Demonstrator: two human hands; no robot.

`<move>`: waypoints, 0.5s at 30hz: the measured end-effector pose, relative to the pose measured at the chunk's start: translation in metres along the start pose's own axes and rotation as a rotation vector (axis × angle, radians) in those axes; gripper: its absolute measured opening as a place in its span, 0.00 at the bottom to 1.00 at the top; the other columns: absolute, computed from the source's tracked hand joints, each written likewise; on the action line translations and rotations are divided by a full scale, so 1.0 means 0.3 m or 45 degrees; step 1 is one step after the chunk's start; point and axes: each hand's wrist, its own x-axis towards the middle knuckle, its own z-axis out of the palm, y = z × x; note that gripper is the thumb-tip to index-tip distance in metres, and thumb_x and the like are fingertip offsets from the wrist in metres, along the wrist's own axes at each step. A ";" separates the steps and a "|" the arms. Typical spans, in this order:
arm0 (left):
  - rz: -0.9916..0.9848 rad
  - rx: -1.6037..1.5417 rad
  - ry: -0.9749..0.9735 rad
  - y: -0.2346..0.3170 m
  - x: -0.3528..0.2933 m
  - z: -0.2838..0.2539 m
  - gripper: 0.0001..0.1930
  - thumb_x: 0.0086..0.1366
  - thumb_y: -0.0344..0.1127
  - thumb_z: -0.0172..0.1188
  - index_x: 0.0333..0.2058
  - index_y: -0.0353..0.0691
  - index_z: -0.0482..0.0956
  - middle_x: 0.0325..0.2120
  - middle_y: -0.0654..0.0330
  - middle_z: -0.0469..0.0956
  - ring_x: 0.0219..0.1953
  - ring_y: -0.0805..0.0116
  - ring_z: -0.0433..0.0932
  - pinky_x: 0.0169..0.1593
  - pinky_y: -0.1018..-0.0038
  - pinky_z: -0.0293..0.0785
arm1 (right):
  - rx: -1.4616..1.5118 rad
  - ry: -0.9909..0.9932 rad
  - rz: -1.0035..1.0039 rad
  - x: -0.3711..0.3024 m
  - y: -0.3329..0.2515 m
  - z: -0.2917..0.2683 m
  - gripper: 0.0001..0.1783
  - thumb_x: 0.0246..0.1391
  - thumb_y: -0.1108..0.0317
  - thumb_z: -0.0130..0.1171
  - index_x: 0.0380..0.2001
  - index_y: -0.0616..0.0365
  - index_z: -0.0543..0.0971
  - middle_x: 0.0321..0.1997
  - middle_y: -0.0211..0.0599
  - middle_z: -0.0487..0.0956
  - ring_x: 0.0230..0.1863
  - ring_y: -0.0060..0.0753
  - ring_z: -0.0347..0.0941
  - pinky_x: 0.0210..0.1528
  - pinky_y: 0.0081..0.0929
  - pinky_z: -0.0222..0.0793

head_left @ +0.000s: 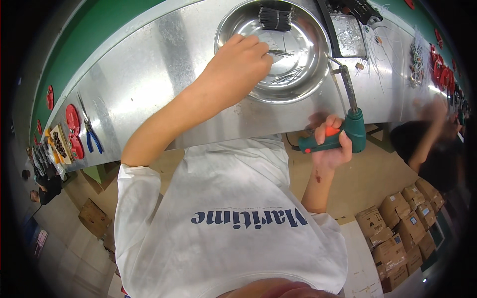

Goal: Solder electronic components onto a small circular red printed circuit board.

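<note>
My left hand (242, 64) reaches into a shiny round metal bowl (226, 42), its fingers curled together and the fingertips hidden from view. Several short dark wires (281, 52) stick out beside those fingers; whether they are pinched or only lying there I cannot tell. At the bowl's far side lies a tied bundle of black wires (275, 19), and thin bare-looking wires (288, 77) rest on its bottom. In my right hand (334, 149) is a green soldering gun (355, 130) with an orange trigger, held at the table's front edge. Its metal barrel points up, the thin tip close to the bowl's right rim.
Right of the bowl are a dark-framed metal tray (348, 35) and loose thin leads (380, 54). Blue-handled pliers (92, 136) and red plastic parts (73, 129) lie at the table's left. Another person (422, 139) works at the right; cardboard boxes (397, 233) are stacked behind.
</note>
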 end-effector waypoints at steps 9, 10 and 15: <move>-0.105 -0.435 0.100 0.006 -0.023 -0.055 0.04 0.55 0.25 0.57 0.31 0.36 0.73 0.29 0.56 0.73 0.36 0.57 0.72 0.41 0.66 0.67 | -0.050 -0.001 -0.002 -0.005 0.003 -0.005 0.15 0.50 0.63 0.49 0.35 0.65 0.69 0.39 0.46 0.69 0.20 0.32 0.64 0.26 0.27 0.60; -0.139 -0.569 0.150 0.010 -0.031 -0.062 0.04 0.57 0.26 0.56 0.32 0.36 0.72 0.29 0.55 0.73 0.36 0.55 0.72 0.40 0.65 0.67 | -0.043 -0.008 -0.002 -0.003 0.003 -0.004 0.15 0.51 0.63 0.49 0.35 0.65 0.69 0.39 0.46 0.69 0.20 0.32 0.64 0.26 0.26 0.60; -0.275 -0.812 0.211 0.096 -0.096 -0.098 0.04 0.59 0.26 0.56 0.32 0.35 0.71 0.29 0.54 0.73 0.34 0.55 0.73 0.39 0.65 0.67 | -0.217 0.053 0.019 -0.010 -0.001 0.066 0.12 0.52 0.67 0.51 0.37 0.64 0.70 0.40 0.44 0.71 0.22 0.29 0.66 0.27 0.24 0.61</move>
